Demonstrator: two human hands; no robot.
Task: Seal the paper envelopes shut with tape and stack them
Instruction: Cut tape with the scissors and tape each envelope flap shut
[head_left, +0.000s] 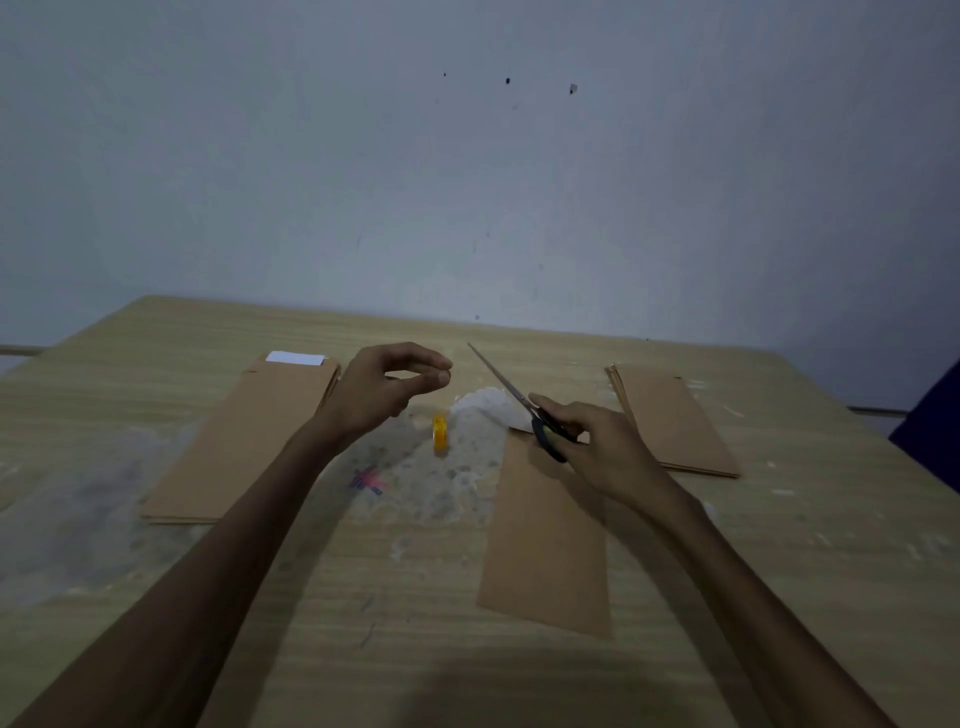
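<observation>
Head view showed our right hand (597, 447) gripping black-handled steel scissors (522, 402), blades shut and pointing away past the fingertips. Our left hand (384, 392) hovered with thumb and forefinger curled tip to tip; we could not tell whether they pinched tape. Just below those fingers stood a small yellow tape roll (440, 432). One brown paper envelope (550, 535) lay under our right palm, with stacks of brown envelopes outside each hand (244, 441) (675, 421) on the wooden table (415, 597)

Left hand (382, 387) raised, fingertips pinched; right hand (597, 441) curled, gripping.
</observation>
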